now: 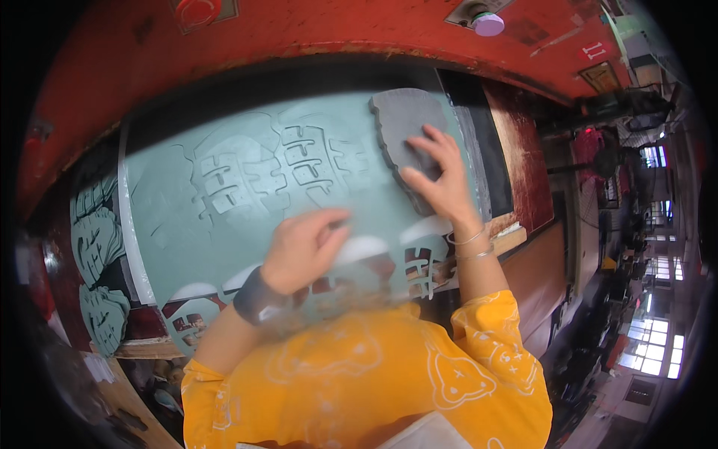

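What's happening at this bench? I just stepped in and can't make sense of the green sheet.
A person in yellow sleeves is working over a pale green sheet cut with shoe-sole shapes. Their right hand presses on a grey sole-shaped piece at the sheet's far right corner. Their left hand, fingers pinched, rests on the sheet near its front edge. More green sole cut-outs lie at the left.

This is a factory floor, prob. a shoe-sole workshop. A big red press machine (314,30) stands in front, w/ a red push button (198,10) on its top. On the bed lies a grey-green rubber sheet (239,172) w/ sole tread shapes cut in it, and cut sole pieces (97,247) are piled at the left. At the right a long hall w/ windows (662,337) and a standing fan (606,161) is seen.
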A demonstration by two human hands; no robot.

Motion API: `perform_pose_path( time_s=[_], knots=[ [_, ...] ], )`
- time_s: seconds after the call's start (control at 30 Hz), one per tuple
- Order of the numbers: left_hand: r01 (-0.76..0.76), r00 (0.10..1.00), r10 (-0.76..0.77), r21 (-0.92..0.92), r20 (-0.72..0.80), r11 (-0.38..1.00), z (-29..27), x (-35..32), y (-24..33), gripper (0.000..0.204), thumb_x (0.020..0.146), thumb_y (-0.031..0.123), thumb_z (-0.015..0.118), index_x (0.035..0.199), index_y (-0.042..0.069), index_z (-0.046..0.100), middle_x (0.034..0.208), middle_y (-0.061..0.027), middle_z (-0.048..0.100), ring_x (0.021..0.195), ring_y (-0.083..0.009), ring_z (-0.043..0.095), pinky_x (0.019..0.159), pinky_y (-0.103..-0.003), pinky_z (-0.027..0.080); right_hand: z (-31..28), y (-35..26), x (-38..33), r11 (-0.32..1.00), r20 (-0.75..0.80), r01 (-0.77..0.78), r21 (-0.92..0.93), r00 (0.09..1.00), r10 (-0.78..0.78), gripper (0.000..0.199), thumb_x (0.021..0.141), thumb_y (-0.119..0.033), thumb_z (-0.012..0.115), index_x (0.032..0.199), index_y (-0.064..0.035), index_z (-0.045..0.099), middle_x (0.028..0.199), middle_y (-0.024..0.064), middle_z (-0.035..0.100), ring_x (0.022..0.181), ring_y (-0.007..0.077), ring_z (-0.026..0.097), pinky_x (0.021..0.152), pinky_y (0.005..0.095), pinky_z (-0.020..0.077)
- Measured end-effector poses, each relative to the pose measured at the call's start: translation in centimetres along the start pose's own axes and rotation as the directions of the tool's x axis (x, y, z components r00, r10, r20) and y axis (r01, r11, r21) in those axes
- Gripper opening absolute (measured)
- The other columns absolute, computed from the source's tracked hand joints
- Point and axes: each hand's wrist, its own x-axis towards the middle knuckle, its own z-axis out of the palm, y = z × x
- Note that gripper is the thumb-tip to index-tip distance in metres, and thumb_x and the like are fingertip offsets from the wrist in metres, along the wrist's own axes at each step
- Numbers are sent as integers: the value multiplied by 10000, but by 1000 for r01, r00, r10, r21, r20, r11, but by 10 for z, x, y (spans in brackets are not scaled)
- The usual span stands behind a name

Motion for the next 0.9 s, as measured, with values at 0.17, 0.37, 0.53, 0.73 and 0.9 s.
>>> perform_pose_path(
  time_s=[0.17, 0.37, 0.53, 0.73, 0.9],
  knots=[
    [284, 957, -290, -240, 13, 928, -19, -73, 9, 186, 870, 64, 583, 1033, -3, 646, 748, -38, 629, 661, -73, 553, 594, -238, 449, -15, 26, 14, 983, -471, 19, 184, 879, 72, 553, 832, -266, 652, 1305, -33, 483, 1399, 237, 375, 1315, 358, 344, 1082, 424, 270],
    [146, 949, -92, 164, -301, 976, 17, -138, -5, 193, 823, 86, 585, 987, 3, 643, 827, -128, 592, 769, -288, 584, 682, -351, 454, -44, -6, 68, 974, -846, 214, 76, 530, -51, 659, 899, -292, 554, 1414, 7, 273, 1456, 269, 211, 1365, 391, 202, 1118, 474, 153],
    [-2, 942, 151, 445, -300, 896, 25, -136, -41, 161, 826, 93, 578, 951, 6, 631, 880, -171, 609, 805, -359, 581, 727, -400, 469, -44, -34, 88, 986, -908, 169, -13, 412, -82, 665, 897, -341, 544, 1426, -31, 284, 1438, 293, 233, 1346, 451, 188, 1091, 540, 142],
    [12, 925, 142, 402, -352, 916, 10, -113, -52, 173, 882, 146, 564, 918, -16, 613, 847, -158, 608, 783, -315, 580, 728, -383, 453, -42, 20, 5, 982, -804, 123, 142, 593, 42, 681, 873, -340, 577, 1408, -18, 306, 1420, 225, 313, 1331, 381, 265, 1085, 470, 186],
    [193, 970, -78, 532, -231, 824, 4, -91, -32, 237, 925, 189, 512, 950, -28, 605, 908, -177, 618, 835, -318, 588, 754, -384, 450, -62, 74, -80, 922, -304, -365, 131, 870, 388, 367, 878, -380, 557, 1153, -138, 581, 1077, 102, 624, 1068, 291, 515, 912, 429, 338]
  ],
)
